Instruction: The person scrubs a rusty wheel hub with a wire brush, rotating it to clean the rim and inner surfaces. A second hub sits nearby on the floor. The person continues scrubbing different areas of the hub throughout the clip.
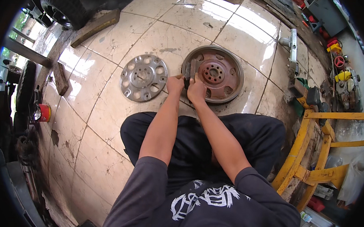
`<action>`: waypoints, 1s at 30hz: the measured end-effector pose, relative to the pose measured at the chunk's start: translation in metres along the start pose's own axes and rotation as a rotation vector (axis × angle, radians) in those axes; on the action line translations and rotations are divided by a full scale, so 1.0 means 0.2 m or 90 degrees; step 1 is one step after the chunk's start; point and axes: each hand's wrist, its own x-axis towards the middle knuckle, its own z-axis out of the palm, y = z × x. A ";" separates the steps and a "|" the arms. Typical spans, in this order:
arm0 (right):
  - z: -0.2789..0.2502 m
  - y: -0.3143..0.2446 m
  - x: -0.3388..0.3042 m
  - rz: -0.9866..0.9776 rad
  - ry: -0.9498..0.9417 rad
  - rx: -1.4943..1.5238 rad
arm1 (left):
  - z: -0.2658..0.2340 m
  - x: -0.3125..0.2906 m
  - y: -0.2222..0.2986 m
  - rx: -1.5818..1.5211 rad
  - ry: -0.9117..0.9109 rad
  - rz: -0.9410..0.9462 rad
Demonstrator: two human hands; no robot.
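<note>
My right hand (pixel 196 91) is closed round the lower end of a narrow flat brownish block (pixel 193 68), whose kind I cannot make out. The block lies over the left part of a rusty reddish flywheel (pixel 228 69). A dark strip (pixel 187 71) runs along the block's left side. Close by, my left hand (pixel 175 85) has its fingers pinched together near the strip's lower end; what they hold is hidden. Flat on the floor to the left rests a silver metal disc (pixel 131 75) with large round holes, its right edge beside my left hand.
Glossy cream floor tiles (pixel 108 122) surround my crossed legs. A yellow metal frame (pixel 297 159) stands at right, with tools and parts behind it. To the left are a red tin (pixel 44 112), a wooden block (pixel 61 79) and a vehicle tyre (pixel 64 9).
</note>
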 end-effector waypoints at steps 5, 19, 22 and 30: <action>-0.06 -0.19 0.16 0.152 0.004 0.068 | 0.00 -0.02 -0.04 -0.053 -0.014 -0.014; 0.05 -0.15 0.07 0.059 0.101 0.007 | 0.00 0.01 -0.03 -0.005 -0.019 0.062; 0.09 -0.07 -0.04 0.069 -0.020 0.019 | -0.03 0.05 -0.12 0.037 -0.007 0.038; 0.05 0.07 0.14 0.055 0.008 0.068 | 0.03 -0.01 -0.04 -0.030 0.020 0.039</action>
